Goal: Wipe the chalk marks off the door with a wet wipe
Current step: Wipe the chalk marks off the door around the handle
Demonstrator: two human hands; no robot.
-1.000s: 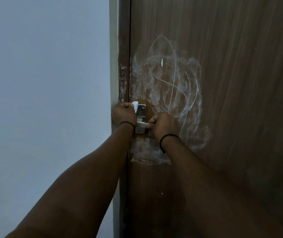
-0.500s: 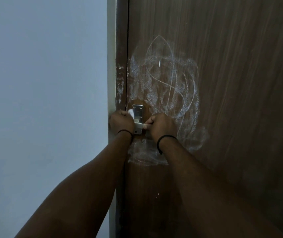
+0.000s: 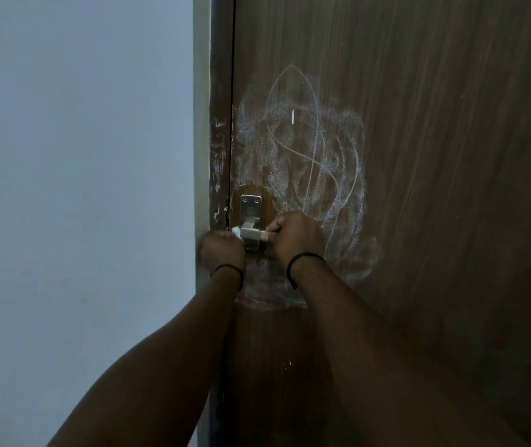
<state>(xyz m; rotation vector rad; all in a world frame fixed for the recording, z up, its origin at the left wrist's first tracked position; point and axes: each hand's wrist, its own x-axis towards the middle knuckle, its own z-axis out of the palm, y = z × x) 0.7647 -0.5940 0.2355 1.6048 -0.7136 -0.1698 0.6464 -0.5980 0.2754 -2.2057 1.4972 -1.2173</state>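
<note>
Moved lower since a second ago: left hand [image 3: 222, 251], from the top of the metal latch plate [image 3: 250, 209] down to its lower left corner, now at the door frame [image 3: 220, 156]. Fingers clenched around a wet wipe [image 3: 236, 232], a white scrap peeking out just beside the latch bolt [image 3: 252, 234]. Right hand [image 3: 298, 236] curled, pinching the bolt's end. Chalk marks [image 3: 309, 162] smeared in loops and cloudy patches across the brown door [image 3: 435, 188], above, right of and below the latch. Black bands on both wrists.

Two bare forearms, no sleeves, thin black band [image 3: 302, 257] on each wrist
</note>
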